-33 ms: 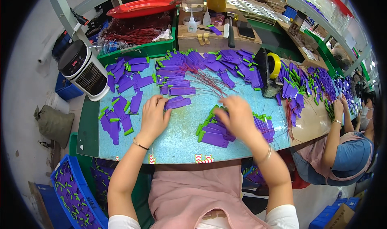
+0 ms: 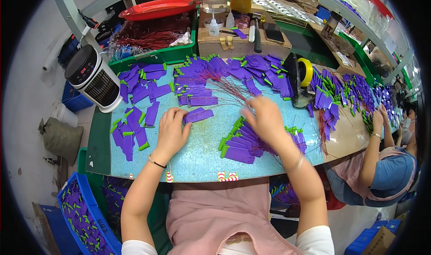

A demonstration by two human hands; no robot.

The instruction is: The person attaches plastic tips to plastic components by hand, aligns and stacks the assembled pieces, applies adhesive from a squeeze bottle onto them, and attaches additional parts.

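My left hand (image 2: 173,129) rests on the blue work surface, thumb and fingers closed on the left end of a flat purple plastic piece (image 2: 200,115). My right hand (image 2: 267,118), a little blurred, reaches over the near end of a loose bundle of thin red wires (image 2: 226,87); its thumb stands apart from its forefinger. No held object shows there. Below that hand fans a row of purple pieces with green ends (image 2: 239,153), partly covered by the wrist. Stacked purple pieces (image 2: 193,81) lie beyond my left hand.
A heater (image 2: 93,77) stands at the left table edge, near scattered purple pieces (image 2: 128,147). Behind is a green tray (image 2: 155,56) of red wires. A yellow tape roll (image 2: 305,73) sits in a dark holder. At the right, a co-worker (image 2: 377,169) handles similar parts.
My right hand has shifted up and away from the fanned row toward the red wires. The purple piece in my left hand has turned slightly; that hand has barely moved.
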